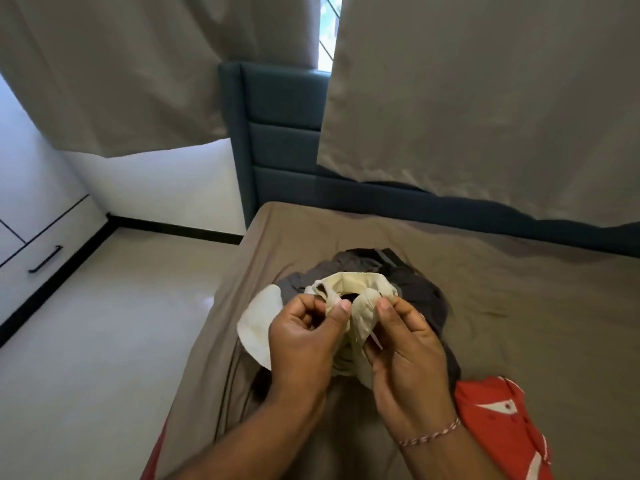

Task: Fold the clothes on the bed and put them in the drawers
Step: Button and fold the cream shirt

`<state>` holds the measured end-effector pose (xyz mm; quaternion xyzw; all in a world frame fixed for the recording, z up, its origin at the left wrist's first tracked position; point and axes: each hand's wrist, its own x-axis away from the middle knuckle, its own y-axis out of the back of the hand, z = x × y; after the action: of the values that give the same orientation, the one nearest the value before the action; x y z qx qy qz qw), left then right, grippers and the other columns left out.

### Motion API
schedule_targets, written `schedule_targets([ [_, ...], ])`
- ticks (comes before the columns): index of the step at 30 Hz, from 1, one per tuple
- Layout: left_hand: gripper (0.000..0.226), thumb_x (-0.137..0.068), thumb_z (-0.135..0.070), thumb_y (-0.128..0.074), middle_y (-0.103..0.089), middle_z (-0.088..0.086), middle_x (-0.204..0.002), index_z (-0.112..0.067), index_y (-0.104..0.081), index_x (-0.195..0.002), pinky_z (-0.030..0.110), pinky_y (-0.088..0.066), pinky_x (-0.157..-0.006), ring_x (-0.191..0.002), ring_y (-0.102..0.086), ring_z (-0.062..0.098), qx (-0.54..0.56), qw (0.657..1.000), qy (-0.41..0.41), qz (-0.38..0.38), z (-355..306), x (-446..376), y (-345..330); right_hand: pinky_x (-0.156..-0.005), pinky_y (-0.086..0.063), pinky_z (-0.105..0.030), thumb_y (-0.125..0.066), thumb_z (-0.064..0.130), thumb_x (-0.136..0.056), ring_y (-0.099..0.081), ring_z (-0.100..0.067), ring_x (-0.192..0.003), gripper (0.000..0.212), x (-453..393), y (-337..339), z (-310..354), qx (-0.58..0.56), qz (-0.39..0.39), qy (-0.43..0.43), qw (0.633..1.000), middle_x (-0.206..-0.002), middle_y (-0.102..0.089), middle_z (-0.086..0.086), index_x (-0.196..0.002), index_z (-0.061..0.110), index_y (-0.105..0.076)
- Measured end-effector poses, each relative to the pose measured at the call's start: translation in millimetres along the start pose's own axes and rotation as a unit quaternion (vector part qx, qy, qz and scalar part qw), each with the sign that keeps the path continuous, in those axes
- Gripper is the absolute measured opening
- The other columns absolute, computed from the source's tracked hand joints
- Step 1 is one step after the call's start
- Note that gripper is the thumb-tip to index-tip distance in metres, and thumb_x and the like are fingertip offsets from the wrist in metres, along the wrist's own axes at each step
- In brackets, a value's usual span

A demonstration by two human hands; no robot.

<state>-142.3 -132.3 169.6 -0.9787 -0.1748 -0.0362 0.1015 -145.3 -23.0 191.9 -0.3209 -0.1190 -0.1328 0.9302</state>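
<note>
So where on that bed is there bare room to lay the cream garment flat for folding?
The widest bare patch of brown sheet lies right of the dark grey pile, between the headboard and the red garment. A narrower strip runs behind the pile. The middle is crowded: both hands hold the cream garment over the pile.

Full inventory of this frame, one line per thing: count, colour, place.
cream garment: 1, cream, held above the clothes pile
dark clothes: pile, grey-black, mid-bed
red garment: 1, red and white, bed, lower right
bed sheet: 1, brown, covers the bed
headboard: 1, dark teal, behind the bed
curtains: 2, beige, top
drawer unit: 1, white with black handle, far left
left hand: 1, pinches the cream garment
right hand: 1, pinches the cream garment
</note>
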Motion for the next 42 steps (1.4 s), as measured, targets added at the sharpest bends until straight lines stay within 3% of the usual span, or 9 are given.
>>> schedule_targets([
  [8, 0.015, -0.094, -0.011, -0.071, -0.080, 0.006, -0.104, -0.018, -0.080, -0.104, 0.034, -0.064, -0.082, -0.100, -0.077, 0.022, 0.102, 0.991, 0.081, 0.017, -5.4, -2.1, -1.2, -0.078, -0.061, -0.028, -0.071, 0.014, -0.083, -0.075, -0.030, -0.103, 0.015, 0.3, -14.2, -22.5, 0.010, 0.046, 0.045, 0.998, -0.110, -0.075, -0.021, -0.096, 0.009, -0.077],
  [13, 0.022, -0.103, -0.018, -0.058, -0.077, 0.018, -0.113, -0.009, -0.076, -0.113, 0.041, -0.062, -0.091, -0.108, -0.075, 0.030, 0.249, 0.949, 0.194, 0.014, -5.1, -6.4, -6.4, -0.079, -0.062, -0.030, -0.077, 0.026, -0.079, -0.075, -0.030, -0.100, 0.019, -6.5, -15.1, -28.6, 0.055, 0.052, 0.058, 0.995, -0.107, -0.076, -0.019, -0.094, 0.016, -0.079],
  [18, 0.031, -0.084, -0.027, -0.075, -0.076, 0.021, -0.108, -0.006, -0.071, -0.106, 0.058, -0.056, -0.100, -0.107, -0.073, 0.040, 0.203, 0.968, 0.147, -0.005, 2.3, -17.2, -5.4, -0.080, -0.061, -0.030, -0.075, 0.023, -0.081, -0.075, -0.028, -0.098, 0.011, -10.8, -17.3, -37.7, 0.121, 0.045, 0.101, 0.987, -0.102, -0.077, -0.014, -0.092, 0.020, -0.078],
  [20, 0.034, -0.081, -0.031, -0.078, -0.074, 0.025, -0.104, -0.003, -0.071, -0.100, 0.061, -0.056, -0.098, -0.107, -0.070, 0.046, 0.159, 0.982, 0.104, 0.012, 6.9, -21.6, -2.6, -0.080, -0.061, -0.030, -0.075, 0.024, -0.080, -0.075, -0.029, -0.099, 0.016, -15.4, -18.4, -37.0, 0.111, 0.038, 0.104, 0.988, -0.103, -0.076, -0.016, -0.095, 0.016, -0.076],
  [24, 0.020, -0.082, -0.034, -0.080, -0.078, 0.013, -0.098, -0.017, -0.079, -0.093, 0.053, -0.061, -0.092, -0.098, -0.077, 0.030, 0.084, 0.994, 0.064, 0.035, 13.4, -21.5, 0.7, -0.082, -0.061, -0.031, -0.073, 0.019, -0.082, -0.073, -0.034, -0.104, 0.022, -20.5, -14.7, -33.6, 0.089, 0.037, 0.090, 0.991, -0.107, -0.074, -0.020, -0.101, 0.007, -0.072],
  [31, 0.021, -0.076, -0.030, -0.084, -0.079, 0.013, -0.098, -0.018, -0.080, -0.093, 0.052, -0.061, -0.091, -0.098, -0.077, 0.031, 0.106, 0.992, 0.075, 0.005, 9.4, -14.4, -8.2, -0.080, -0.061, -0.030, -0.072, 0.015, -0.082, -0.074, -0.031, -0.099, 0.015, -20.0, -8.0, -24.9, 0.060, 0.069, 0.062, 0.994, -0.104, -0.074, -0.020, -0.097, 0.010, -0.074],
  [35, 0.027, -0.073, -0.035, -0.082, -0.078, 0.015, -0.100, -0.017, -0.080, -0.093, 0.057, -0.061, -0.091, -0.100, -0.075, 0.034, 0.111, 0.988, 0.103, 0.025, 2.8, -14.1, -10.2, -0.084, -0.061, -0.030, -0.075, 0.022, -0.082, -0.074, -0.029, -0.104, 0.023, -21.4, -2.4, -19.8, 0.130, 0.091, 0.122, 0.980, -0.106, -0.076, -0.015, -0.102, 0.010, -0.076],
  [39, 0.039, -0.067, -0.046, -0.084, -0.077, 0.012, -0.092, -0.017, -0.081, -0.092, 0.036, -0.061, -0.070, -0.080, -0.071, 0.023, 0.101, 0.988, 0.105, 0.048, -6.6, -12.1, -8.7, -0.083, -0.061, -0.028, -0.071, 0.014, -0.086, -0.075, -0.022, -0.103, 0.024, -24.9, 5.7, -15.1, 0.213, 0.086, 0.192, 0.954, -0.107, -0.078, -0.007, -0.109, 0.007, -0.074],
  [42, 0.032, -0.070, -0.043, -0.083, -0.078, 0.010, -0.095, -0.018, -0.080, -0.090, 0.031, -0.059, -0.067, -0.083, -0.075, 0.021, 0.093, 0.988, 0.102, 0.068, -12.4, -12.2, -8.8, -0.081, -0.060, -0.023, -0.070, 0.010, -0.087, -0.075, -0.016, -0.099, 0.022, -26.7, 10.3, -10.3, 0.234, 0.095, 0.227, 0.941, -0.105, -0.078, -0.003, -0.108, 0.007, -0.074],
])
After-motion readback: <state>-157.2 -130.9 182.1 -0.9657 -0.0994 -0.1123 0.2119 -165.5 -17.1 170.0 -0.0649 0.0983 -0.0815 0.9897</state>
